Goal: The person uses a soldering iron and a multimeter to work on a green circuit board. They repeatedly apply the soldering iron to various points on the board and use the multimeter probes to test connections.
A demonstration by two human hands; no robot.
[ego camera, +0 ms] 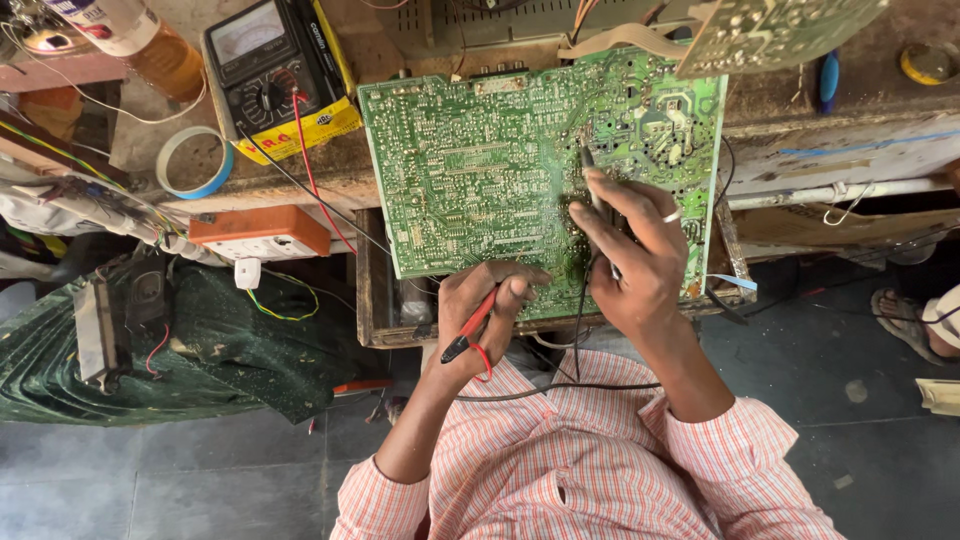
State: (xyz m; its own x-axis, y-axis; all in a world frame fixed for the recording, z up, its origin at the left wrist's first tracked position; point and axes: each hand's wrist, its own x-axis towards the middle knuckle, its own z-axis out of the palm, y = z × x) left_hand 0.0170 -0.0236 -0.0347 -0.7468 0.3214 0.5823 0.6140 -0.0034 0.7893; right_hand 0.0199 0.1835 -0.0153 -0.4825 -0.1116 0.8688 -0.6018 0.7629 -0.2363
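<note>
Head view
Left hand: it is closing its fingers around a red test probe, holding it at a slant with the tip end hidden under the fingertips at the board's lower edge.
Right hand: it is pinching a black test probe between thumb and fingers, a ring showing on one finger; the probe is pointing away from the wrist, and its tip is pressing on the solder side just above the fingertips.
Circuit board: green, solder side up, it is lying under both grips and resting on an open wooden drawer and the bench edge.
Red lead: it is running from the left grip's side up and away to the meter.
Black lead: it is trailing from the right grip down across the striped shirt.
Analog multimeter: black with a yellow surround, it is sitting well up and left of the left grip.
Tape roll: it is lying just left of the meter.
Orange-topped switch box: it is sitting left of the left grip, near the drawer.
Second circuit board: it is lying beyond the right grip, tilted over the bench.
</note>
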